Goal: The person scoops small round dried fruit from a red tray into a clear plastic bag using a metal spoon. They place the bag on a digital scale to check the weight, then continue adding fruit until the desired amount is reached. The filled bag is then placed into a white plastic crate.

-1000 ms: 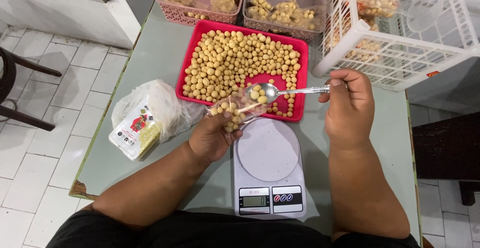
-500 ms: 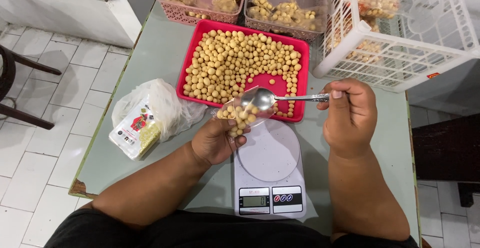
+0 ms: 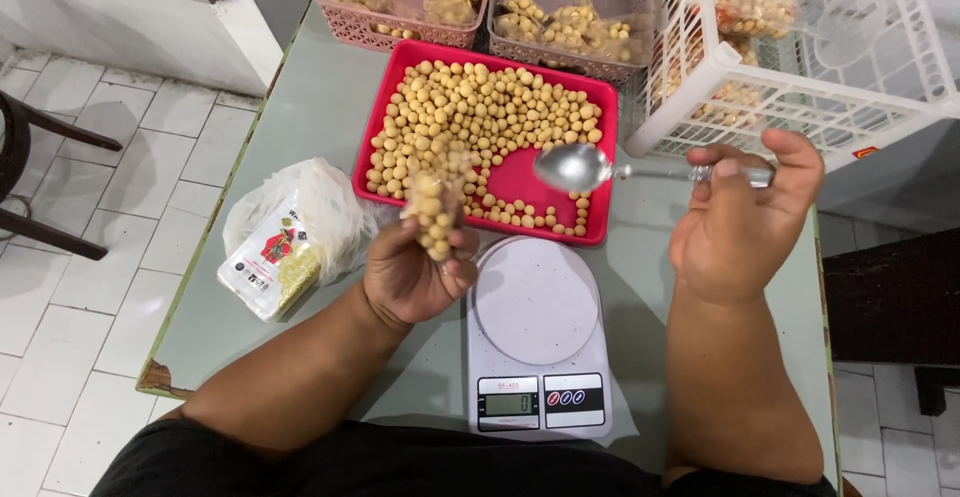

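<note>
Far left on the bench (image 3: 300,117): a heap of clear bags (image 3: 290,227) with a printed label, lying flat, near the left hand (image 3: 415,277) but not touching it. Left hand raised over the bench edge of the scale, fingers (image 3: 455,267) curled tight around a small clear bag (image 3: 435,212) part-filled with tan balls; the bag stands upright, its mouth over the near-left corner of the red tray (image 3: 590,232). Tray holds loose balls (image 3: 470,122), thick at the left and far side, bare red at the right. White scale (image 3: 535,332) sits just in front of the tray, its platform bare. Right hand (image 3: 735,227) pinches the handle of a spoon (image 3: 580,167) between thumb and fingers; the bowl hangs level over the tray's bare right part, apart from the bag. Behind: two pink baskets (image 3: 400,27) with filled bags; right, a white crate (image 3: 800,87).
</note>
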